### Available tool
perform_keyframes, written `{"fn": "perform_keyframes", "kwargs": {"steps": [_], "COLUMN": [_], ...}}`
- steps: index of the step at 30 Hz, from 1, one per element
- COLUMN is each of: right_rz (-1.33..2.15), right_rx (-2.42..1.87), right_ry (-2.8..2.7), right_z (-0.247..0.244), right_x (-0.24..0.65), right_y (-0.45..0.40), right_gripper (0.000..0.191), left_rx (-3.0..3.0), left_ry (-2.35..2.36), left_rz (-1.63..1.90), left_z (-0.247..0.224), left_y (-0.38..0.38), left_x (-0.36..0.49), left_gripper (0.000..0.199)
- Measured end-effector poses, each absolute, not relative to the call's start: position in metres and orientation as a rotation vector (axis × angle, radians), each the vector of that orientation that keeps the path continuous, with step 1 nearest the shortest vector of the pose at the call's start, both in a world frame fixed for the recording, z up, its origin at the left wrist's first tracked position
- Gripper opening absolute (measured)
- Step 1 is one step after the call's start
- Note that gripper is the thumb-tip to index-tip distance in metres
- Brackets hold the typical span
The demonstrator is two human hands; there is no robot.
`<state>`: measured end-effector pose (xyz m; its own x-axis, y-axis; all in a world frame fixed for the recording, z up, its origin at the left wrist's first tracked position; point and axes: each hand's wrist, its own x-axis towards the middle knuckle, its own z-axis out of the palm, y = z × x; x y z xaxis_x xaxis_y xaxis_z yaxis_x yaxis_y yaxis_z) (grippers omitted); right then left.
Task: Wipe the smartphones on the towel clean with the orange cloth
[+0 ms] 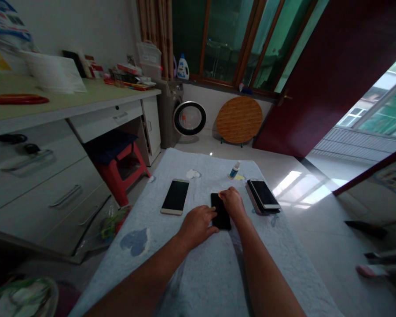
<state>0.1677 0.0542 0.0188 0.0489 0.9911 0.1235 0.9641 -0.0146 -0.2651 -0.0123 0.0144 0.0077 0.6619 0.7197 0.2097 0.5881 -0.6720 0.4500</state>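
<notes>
A black smartphone lies flat on the cloth-covered table between my hands. Along its left edge rest the bent fingers of my left hand, with the thumb by the lower corner, holding it steady. My right hand is closed in a pinch over the phone's upper right part. A small orange piece shows at those fingertips; its kind I cannot make out. To the left lies a gold-white smartphone, dark screen up. On the right, a white smartphone tops a small stack. Behind stands a small spray bottle.
The table wears a pale blue cloth with heart patterns. Left of it are a red stool and a white desk with drawers. Beyond stand a washing machine with its door open and a round wooden tabletop.
</notes>
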Motion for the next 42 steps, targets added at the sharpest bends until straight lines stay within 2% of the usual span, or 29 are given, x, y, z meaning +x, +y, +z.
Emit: {"fn": "perform_keyframes", "kwargs": {"steps": [5, 11, 18, 27, 33, 39, 42], "right_rz": [0.099, 0.125, 0.136, 0.092, 0.104, 0.119, 0.112], "right_rx": [-2.046, -1.895, -2.015, -2.117, -2.048, -1.911, -1.925], "right_ry": [-1.96, -2.084, -2.033, -1.927, -1.945, -2.086, -2.079], "right_z": [0.016, 0.017, 0.018, 0.016, 0.014, 0.017, 0.018], "right_x": [0.161, 0.137, 0.158, 0.188, 0.172, 0.139, 0.14], "right_y": [0.054, 0.056, 0.057, 0.051, 0.055, 0.056, 0.057], "right_gripper": [0.027, 0.027, 0.026, 0.029, 0.027, 0.026, 0.026], "left_rx": [2.55, 2.517, 2.497, 2.525, 2.523, 2.493, 2.483], "left_ry": [0.996, 0.957, 1.023, 1.026, 0.998, 0.949, 0.976], "left_rz": [0.506, 0.487, 0.548, 0.553, 0.545, 0.49, 0.497], "left_z": [0.011, 0.023, 0.011, 0.005, 0.006, 0.021, 0.021], "left_y": [0.017, 0.017, 0.016, 0.017, 0.018, 0.016, 0.015], "left_x": [-0.012, -0.012, -0.013, -0.012, -0.012, -0.013, -0.013], "left_gripper": [0.042, 0.03, 0.046, 0.048, 0.046, 0.034, 0.035]}}
